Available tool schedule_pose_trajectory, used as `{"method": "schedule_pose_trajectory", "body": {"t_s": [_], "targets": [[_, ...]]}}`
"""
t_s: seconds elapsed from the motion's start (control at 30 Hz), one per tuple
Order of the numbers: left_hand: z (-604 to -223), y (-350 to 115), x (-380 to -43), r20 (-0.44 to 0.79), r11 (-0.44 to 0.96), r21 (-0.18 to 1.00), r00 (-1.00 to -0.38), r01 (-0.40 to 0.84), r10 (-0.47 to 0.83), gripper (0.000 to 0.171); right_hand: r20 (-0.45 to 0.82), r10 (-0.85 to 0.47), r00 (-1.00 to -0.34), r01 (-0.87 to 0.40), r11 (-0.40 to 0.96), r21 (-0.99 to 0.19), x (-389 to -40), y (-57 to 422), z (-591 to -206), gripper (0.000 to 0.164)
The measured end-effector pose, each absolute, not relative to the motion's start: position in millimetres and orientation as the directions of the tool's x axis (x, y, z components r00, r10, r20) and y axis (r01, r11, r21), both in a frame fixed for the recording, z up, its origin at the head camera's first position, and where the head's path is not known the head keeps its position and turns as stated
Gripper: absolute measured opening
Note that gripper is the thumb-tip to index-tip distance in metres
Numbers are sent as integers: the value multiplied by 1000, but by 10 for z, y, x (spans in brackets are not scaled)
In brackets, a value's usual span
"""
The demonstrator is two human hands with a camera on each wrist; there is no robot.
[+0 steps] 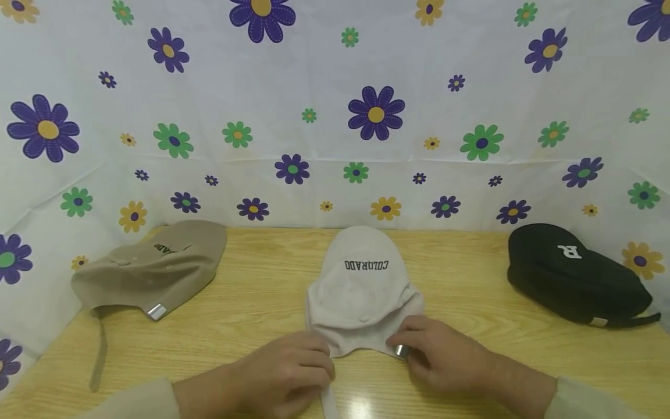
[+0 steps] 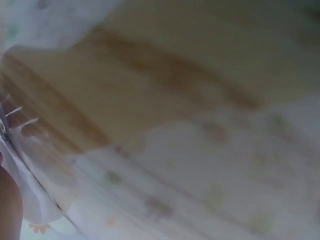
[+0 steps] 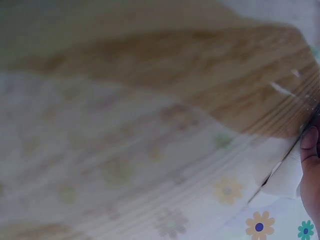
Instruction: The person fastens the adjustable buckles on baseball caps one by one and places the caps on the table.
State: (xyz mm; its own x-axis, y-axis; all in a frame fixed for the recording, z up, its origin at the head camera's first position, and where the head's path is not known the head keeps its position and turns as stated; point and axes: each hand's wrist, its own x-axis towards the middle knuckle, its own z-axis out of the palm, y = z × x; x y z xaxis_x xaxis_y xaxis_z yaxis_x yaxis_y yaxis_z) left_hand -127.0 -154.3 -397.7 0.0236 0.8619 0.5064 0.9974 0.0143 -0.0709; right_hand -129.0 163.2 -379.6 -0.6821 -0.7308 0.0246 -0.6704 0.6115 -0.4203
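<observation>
An off-white baseball cap (image 1: 361, 291) lies in the middle of the table, its "COLORADO" lettering upside down and its back opening toward me. My left hand (image 1: 288, 369) grips the cap's back edge at the left, where the loose strap (image 1: 328, 402) hangs down below the fingers. At the right of the opening, my right hand (image 1: 439, 352) pinches the back edge beside a silver buckle (image 1: 401, 351). Both wrist views are blurred and show only a sliver of each hand, the left hand (image 2: 9, 205) at the left edge and the right hand (image 3: 311, 175) at the right edge.
On the left lies a tan cap (image 1: 152, 273) with its strap hanging down toward the front. A black cap (image 1: 570, 279) with a white "R" sits on the right. Behind the wooden table (image 1: 262, 279) hangs a white flower-patterned cloth (image 1: 324, 75).
</observation>
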Motion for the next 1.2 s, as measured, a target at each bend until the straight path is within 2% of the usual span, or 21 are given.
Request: {"method": "schedule_pose_trajectory", "body": {"t_s": [0.17, 0.3, 0.47, 0.6, 0.7, 0.83, 1.07, 1.2], "targets": [[-3986, -1524, -1286, 513, 8, -66, 27, 998, 858, 15, 28, -738, -675, -679, 605, -415, -1277, 1629, -3808, 29], [-3990, -1534, -1289, 520, 40, -60, -3, 997, 854, 15, 47, -748, -662, -699, 593, -400, -1274, 1637, -3815, 31], [-4004, -1558, -1283, 530, 112, -38, -75, 993, 845, 10, 41, -749, -661, -701, 598, -389, -1270, 1632, -3817, 34], [-4008, -1568, -1268, 532, 163, 10, -144, 987, 835, 14, 31, -737, -675, -689, 615, -383, -1274, 1627, -3810, 34], [-4010, -1568, -1261, 533, 179, 28, -166, 984, 830, 18, 25, -728, -685, -681, 628, -377, -1280, 1623, -3802, 33], [-4022, -1555, -1271, 559, 171, 15, -150, 985, 815, 20, 42, -721, -692, -683, 634, -361, -1280, 1610, -3801, 31], [-4035, -1510, -1342, 673, 169, -91, -64, 981, 737, 9, 148, -724, -674, -726, 612, -314, -1265, 1593, -3816, 28], [-4047, -1509, -1351, 691, 203, -102, -78, 974, 719, 14, 192, -719, -668, -739, 610, -284, -1264, 1586, -3820, 28]]}}
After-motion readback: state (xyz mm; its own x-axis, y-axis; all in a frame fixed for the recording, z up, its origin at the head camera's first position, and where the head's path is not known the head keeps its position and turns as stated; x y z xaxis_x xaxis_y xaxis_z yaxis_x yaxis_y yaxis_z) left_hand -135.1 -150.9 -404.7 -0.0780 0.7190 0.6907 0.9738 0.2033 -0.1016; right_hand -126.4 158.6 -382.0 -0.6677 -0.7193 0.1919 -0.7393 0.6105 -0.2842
